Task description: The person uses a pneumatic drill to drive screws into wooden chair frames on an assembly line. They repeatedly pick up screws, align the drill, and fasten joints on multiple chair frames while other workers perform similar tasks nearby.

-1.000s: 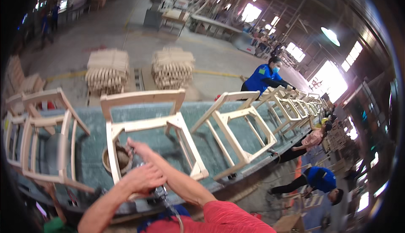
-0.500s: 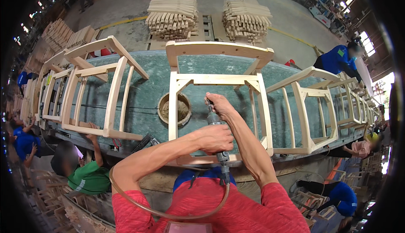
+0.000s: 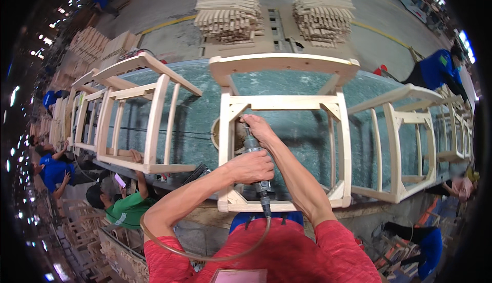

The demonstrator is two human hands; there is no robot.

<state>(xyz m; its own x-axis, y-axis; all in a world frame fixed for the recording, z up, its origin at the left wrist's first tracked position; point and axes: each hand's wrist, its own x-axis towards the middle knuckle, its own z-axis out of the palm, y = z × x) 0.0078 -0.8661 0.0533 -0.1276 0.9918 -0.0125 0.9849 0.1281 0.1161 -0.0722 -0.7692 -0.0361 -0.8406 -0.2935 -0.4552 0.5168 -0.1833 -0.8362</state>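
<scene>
In my left hand (image 3: pixel 250 166) is the body of an air screwdriver (image 3: pixel 263 186), fingers wrapped round it. Its front end points away from me, inside a pale wooden chair frame (image 3: pixel 282 101). The fingers of my right hand (image 3: pixel 259 129) are closed about the driver's tip, close to the frame's far left corner brace (image 3: pixel 237 111). Any screw between those fingertips is hidden. From the driver's back end a brownish hose (image 3: pixel 210 258) loops over my lap to the left. A round bowl (image 3: pixel 215 135) stands partly behind the frame's left rail.
More chair frames stand on the green worktable (image 3: pixel 292 152), one left (image 3: pixel 154 124) and one right (image 3: pixel 393 152). Two stacks of wooden parts (image 3: pixel 229 14) lie beyond it. A person in green (image 3: pixel 125 210) is at the near left; others in blue work at both sides.
The view has shifted, so the scene sits further right. Both hands and the screwdriver have moved left relative to the chair frame, bringing the tip nearer its far left corner brace.
</scene>
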